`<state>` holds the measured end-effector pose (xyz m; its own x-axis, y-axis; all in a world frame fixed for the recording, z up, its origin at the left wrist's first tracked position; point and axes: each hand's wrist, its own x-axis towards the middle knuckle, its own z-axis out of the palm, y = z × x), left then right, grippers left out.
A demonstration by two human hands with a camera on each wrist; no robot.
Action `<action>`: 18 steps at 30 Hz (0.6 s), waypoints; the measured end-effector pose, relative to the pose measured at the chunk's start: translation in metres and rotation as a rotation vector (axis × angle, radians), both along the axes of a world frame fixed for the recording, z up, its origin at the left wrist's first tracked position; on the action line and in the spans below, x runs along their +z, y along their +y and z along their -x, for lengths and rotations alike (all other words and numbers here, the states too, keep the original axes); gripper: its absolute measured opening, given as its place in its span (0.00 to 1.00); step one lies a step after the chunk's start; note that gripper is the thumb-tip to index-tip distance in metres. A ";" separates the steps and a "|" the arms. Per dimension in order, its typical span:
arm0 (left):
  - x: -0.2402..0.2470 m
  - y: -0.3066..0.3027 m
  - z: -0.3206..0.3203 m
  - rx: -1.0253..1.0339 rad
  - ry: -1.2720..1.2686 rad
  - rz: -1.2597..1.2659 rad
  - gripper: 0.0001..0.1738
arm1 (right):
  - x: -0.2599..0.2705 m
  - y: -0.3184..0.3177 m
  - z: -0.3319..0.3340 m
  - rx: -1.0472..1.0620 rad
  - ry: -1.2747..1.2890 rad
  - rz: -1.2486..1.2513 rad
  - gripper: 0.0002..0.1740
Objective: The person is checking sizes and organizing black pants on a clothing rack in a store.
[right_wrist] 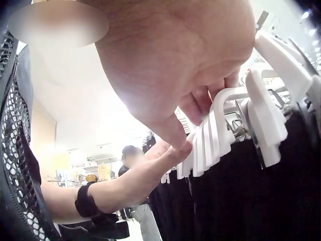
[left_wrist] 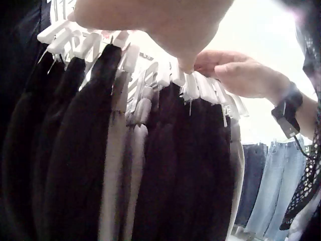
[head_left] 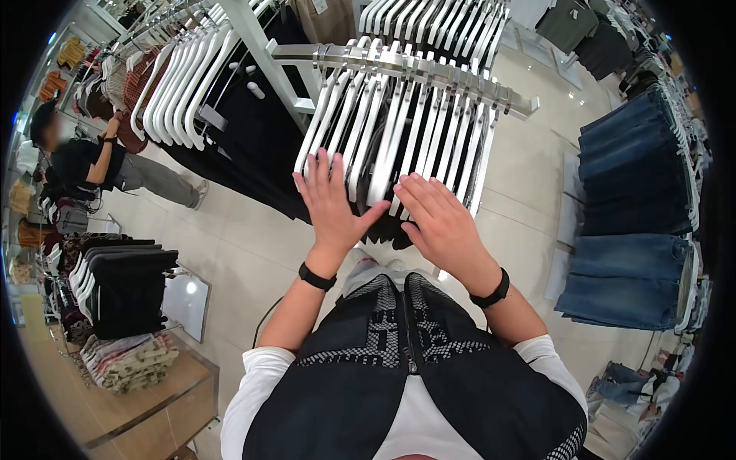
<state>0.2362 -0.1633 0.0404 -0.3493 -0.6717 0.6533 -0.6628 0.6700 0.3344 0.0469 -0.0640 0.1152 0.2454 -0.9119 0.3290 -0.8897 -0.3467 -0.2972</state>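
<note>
A row of white hangers [head_left: 399, 130] carrying dark garments [left_wrist: 175, 165] hangs on a metal rail [head_left: 414, 65] in front of me. My left hand [head_left: 331, 192] lies flat on the hanger shoulders with its fingers straight and spread. Just to its right, my right hand [head_left: 433, 215] rests on the same row, its fingers laid over the hanger tops. In the right wrist view the fingertips [right_wrist: 200, 100] dip between the hangers [right_wrist: 215, 135], with the left hand [right_wrist: 168, 150] beyond. The left wrist view shows the right hand [left_wrist: 241, 73] on the hanger ends. Neither hand plainly grips anything.
Another person [head_left: 84, 161] stands at a rack at the far left. A second rack of white hangers [head_left: 184, 84] is behind, and jeans [head_left: 636, 192] hang on the right. A low wooden table [head_left: 100, 414] with folded clothes [head_left: 130, 360] sits at the lower left.
</note>
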 end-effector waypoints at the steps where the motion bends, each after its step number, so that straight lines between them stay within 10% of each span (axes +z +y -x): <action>1: -0.001 -0.003 -0.004 0.010 -0.005 -0.022 0.54 | -0.001 0.000 0.002 0.005 0.017 0.002 0.34; 12: -0.001 0.001 0.000 -0.081 0.001 0.040 0.46 | -0.004 0.011 0.007 -0.066 0.008 0.115 0.24; 18: 0.003 0.011 0.017 -0.132 -0.076 0.059 0.57 | -0.004 0.012 0.002 -0.098 -0.032 0.122 0.23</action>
